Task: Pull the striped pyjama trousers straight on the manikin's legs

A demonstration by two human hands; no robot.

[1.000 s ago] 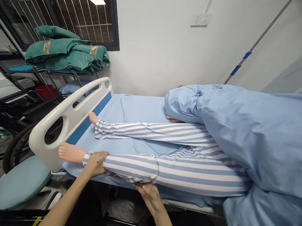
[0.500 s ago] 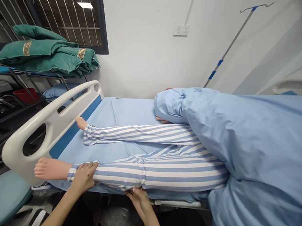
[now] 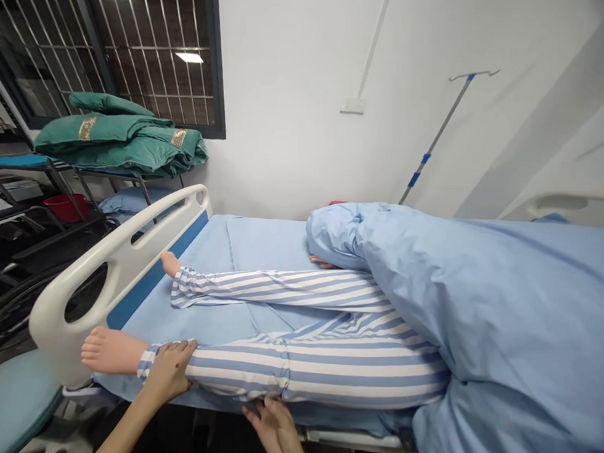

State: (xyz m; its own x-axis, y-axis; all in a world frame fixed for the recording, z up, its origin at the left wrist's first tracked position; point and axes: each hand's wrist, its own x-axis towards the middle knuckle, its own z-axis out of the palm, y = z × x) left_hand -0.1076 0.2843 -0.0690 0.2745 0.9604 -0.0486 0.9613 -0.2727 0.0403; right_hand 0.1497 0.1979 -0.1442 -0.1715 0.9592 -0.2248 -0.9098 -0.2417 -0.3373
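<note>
A manikin with smooth plastic-looking feet lies on a bed, its legs in blue-and-white striped trousers (image 3: 346, 372). My left hand (image 3: 169, 371) is wrapped over the near lower leg, just above the ankle, close to the bare near foot (image 3: 114, 350). Below the near knee, at the mattress edge, my right hand (image 3: 273, 425) is turned palm up with its fingers apart. Its fingertips reach the trouser fabric's lower edge; whether they press on it I cannot tell. The far leg (image 3: 279, 287) lies straight, with its bare foot (image 3: 170, 263) near the footboard.
A white and blue footboard (image 3: 125, 245) stands at the left. A light blue quilt (image 3: 479, 294) covers the upper body, with part of a manikin hand showing beneath it. An IV pole (image 3: 439, 135) rises behind. Green folded bedding (image 3: 125, 142) and a teal stool (image 3: 14, 397) are at the left.
The view has tilted up, so the scene sits lower. My right hand has drawn slightly down and away from the knee, fingers wider apart. My left hand keeps its hold on the lower leg.
</note>
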